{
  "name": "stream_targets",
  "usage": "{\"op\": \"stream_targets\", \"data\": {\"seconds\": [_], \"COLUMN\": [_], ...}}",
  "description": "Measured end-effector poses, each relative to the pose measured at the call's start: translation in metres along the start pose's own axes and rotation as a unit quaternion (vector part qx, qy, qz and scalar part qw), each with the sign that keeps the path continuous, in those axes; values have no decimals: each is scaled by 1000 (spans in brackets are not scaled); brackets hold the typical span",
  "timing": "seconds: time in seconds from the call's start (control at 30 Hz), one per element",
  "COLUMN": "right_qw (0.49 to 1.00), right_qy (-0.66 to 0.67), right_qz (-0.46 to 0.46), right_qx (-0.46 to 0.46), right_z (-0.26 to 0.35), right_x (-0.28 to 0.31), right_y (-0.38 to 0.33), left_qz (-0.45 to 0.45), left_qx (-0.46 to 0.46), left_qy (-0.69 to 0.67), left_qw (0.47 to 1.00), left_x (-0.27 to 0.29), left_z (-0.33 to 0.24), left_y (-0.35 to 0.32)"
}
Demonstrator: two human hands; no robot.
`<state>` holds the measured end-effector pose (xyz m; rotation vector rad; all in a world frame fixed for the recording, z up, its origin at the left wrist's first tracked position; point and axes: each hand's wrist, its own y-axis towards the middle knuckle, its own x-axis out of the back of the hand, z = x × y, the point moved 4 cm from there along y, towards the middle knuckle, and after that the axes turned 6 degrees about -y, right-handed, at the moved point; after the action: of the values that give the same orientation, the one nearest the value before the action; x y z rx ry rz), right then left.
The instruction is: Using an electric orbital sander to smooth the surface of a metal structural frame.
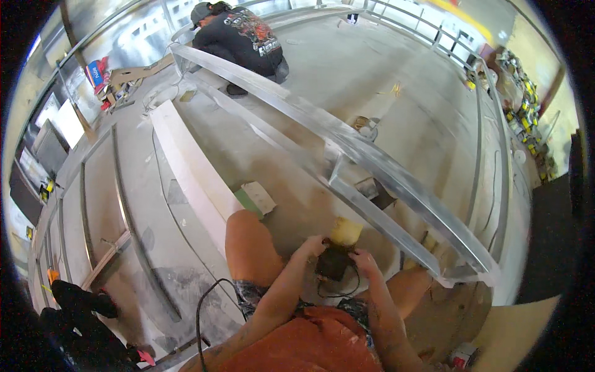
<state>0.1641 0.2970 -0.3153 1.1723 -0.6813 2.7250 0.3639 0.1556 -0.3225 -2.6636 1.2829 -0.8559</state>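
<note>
Between my knees is a dark corded tool (334, 261) that looks like a palm sander, with a yellow square sheet (346, 232), perhaps sandpaper, at its far edge. My left hand (315, 247) is closed on the tool's left side, close to the sheet. On the other side, my right hand (365, 263) has its fingers curled at the tool's right edge. A black cord (341, 294) loops below the tool. The fingertips are small and blurred, so their exact grip on the sheet is unclear.
A long metal frame (372, 155) runs diagonally ahead of me to the right knee. A white beam (192, 161) lies left, beside a green-and-white pad (255, 198). Another person (245, 43) crouches at the frame's far end. Metal rails (127, 211) and cables lie left.
</note>
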Motion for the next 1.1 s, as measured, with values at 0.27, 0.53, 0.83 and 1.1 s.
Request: {"op": "stream_targets", "data": {"seconds": [0.27, 0.53, 0.83, 1.1], "right_qw": [980, 986, 985, 1000], "right_qy": [-173, -151, 151, -18], "right_qz": [8, -12, 40, 25], "right_qx": [96, 70, -72, -2], "right_z": [-16, 0, 21, 30], "right_x": [-9, 6, 10, 19], "right_y": [25, 3, -5, -3], "left_qz": [66, 50, 44, 39], "left_qx": [20, 1, 4, 35], "left_qy": [-31, 36, 28, 39], "left_qw": [997, 998, 999, 998], "left_x": [16, 11, 5, 6], "left_z": [0, -13, 5, 33], "left_y": [12, 7, 11, 20]}}
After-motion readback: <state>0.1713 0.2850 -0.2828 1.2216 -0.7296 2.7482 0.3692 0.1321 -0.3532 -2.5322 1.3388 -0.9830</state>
